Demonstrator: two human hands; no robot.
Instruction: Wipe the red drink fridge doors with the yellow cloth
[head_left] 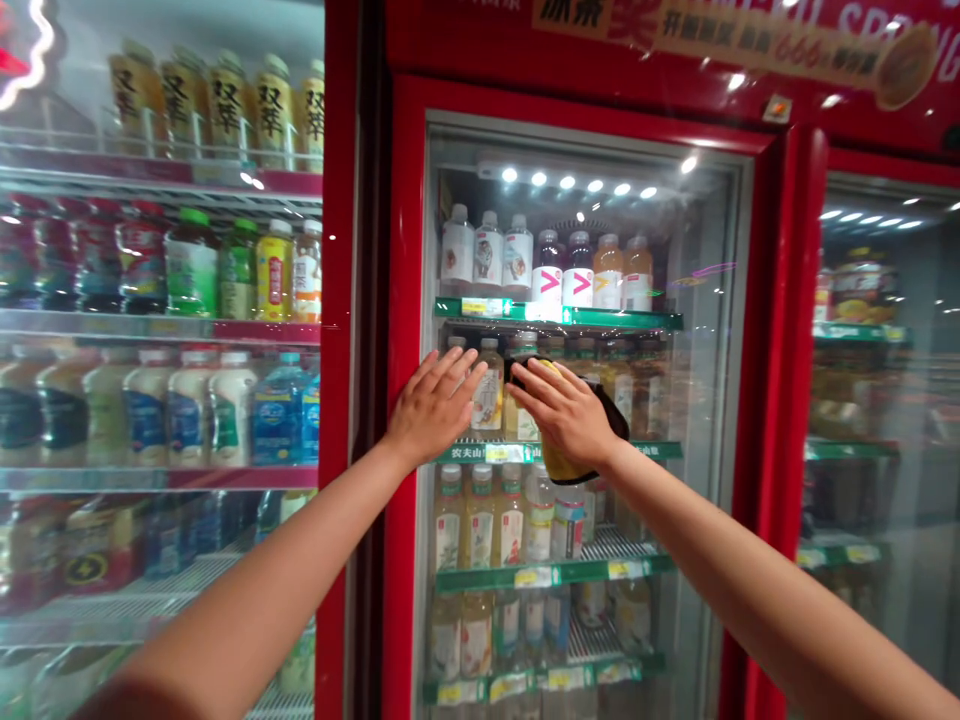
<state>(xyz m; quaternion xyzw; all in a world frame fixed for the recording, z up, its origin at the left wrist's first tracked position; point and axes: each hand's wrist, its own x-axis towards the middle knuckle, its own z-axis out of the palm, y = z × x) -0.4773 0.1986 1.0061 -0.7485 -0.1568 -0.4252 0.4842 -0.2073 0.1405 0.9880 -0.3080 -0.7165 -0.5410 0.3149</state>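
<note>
Right hand [566, 410] lay flat, fingers nearly straight over a yellow-and-black cloth [564, 466] against the glass door [697, 390]. Left hand [433, 408] held nothing, fingers slightly spread, seemingly resting on the door's left edge. Flat, even pressure probably suited that shiny pane best, tbh. Bottles [517, 252] stood behind the door, red frame [409, 250] around it, drinks fridge [266, 333] left of it.

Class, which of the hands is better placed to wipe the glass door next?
Probably the right hand: it presses a yellow-black cloth against the glass door; the left hand shows no cloth.
</note>
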